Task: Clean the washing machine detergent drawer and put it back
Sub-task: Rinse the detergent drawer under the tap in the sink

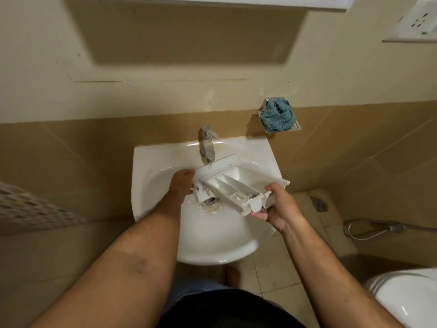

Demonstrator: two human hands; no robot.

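Two bare forearms reach over a white washbasin (151,162). Over its bowl, a white detergent drawer (238,183) is held tilted, compartments facing up, under the chrome tap (207,144). The left hand (182,183) grips the drawer's front end; the right hand (280,207) is curled around its rear end (pale residue lies near the drain). A crumpled blue cloth (277,116) sits in a wall-mounted metal dish. Floor tiles and a toilet (409,301) lie at the right.

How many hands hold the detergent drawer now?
2: the left hand grips the drawer at its left end, the right hand holds its right end over the sink.
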